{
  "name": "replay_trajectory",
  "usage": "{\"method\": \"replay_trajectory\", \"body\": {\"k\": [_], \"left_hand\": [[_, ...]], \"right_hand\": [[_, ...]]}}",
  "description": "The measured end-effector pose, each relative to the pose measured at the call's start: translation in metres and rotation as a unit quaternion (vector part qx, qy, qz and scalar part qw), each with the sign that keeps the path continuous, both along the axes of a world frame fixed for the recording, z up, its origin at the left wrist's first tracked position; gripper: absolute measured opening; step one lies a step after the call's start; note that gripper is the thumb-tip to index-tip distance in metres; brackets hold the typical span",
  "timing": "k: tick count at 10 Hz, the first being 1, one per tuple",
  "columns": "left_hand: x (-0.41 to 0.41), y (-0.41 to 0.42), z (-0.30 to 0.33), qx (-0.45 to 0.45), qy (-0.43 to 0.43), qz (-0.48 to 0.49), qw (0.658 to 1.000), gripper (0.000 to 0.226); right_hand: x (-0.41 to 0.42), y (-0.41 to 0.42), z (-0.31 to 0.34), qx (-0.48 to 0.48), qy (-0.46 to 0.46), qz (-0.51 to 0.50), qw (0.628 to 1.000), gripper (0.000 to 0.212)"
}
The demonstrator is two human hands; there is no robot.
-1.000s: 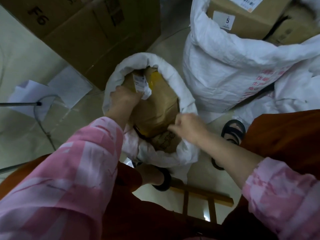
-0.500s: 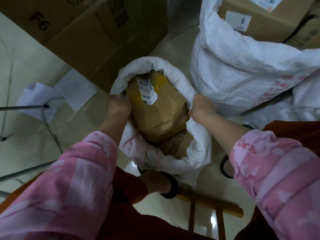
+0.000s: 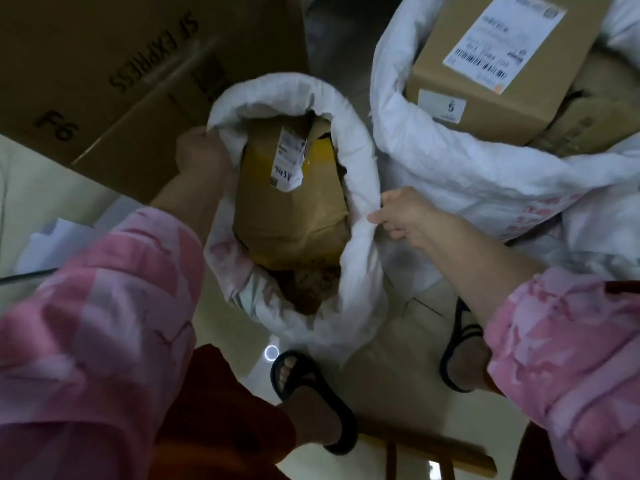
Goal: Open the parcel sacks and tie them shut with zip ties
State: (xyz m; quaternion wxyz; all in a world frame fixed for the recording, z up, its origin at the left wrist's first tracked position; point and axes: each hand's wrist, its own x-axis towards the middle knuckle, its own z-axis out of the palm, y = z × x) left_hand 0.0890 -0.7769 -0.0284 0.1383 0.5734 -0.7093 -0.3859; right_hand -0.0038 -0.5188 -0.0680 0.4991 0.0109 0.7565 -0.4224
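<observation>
Sack [image 3: 360, 174]: mouth held open on floor, between both hands.
Left hand [image 3: 202, 157]: fingers gripping left rim.
Right hand [image 3: 403, 216]: fingers pinching right rim.
Zip tie: none seen.

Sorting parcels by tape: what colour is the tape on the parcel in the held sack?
Yellow tape, on the brown parcel; the head view shows it.

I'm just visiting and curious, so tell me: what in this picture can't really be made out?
All in the head view:
- Left hand: its fingers are hidden in the small sack's rim.
- Lower parcels: covered by the brown parcel, in shadow.
- Parcel label: print too blurred to read.
- Big sack: cut off by the right edge.
- Zip ties: none visible.
</observation>
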Motion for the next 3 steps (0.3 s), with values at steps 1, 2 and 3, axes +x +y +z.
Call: {"method": "replay_trajectory", "body": {"k": [1,2,3], "left_hand": [[-0.020,0.010,0.023,-0.006,0.022,-0.052,0.998,0.033],[-0.030,0.029,0.031,0.037,-0.028,-0.135,0.990,0.036],[-0.015,0.058,0.026,0.112,-0.129,-0.196,0.966,0.043]], "right_hand": [[0.001,-0.004,0.013,0.021,0.026,-0.012,0.999,0.037],[0.007,-0.003,0.033,0.051,0.009,-0.044,0.998,0.017],[0.014,0.012,0.045,0.042,0.049,-0.074,0.995,0.025]]}}
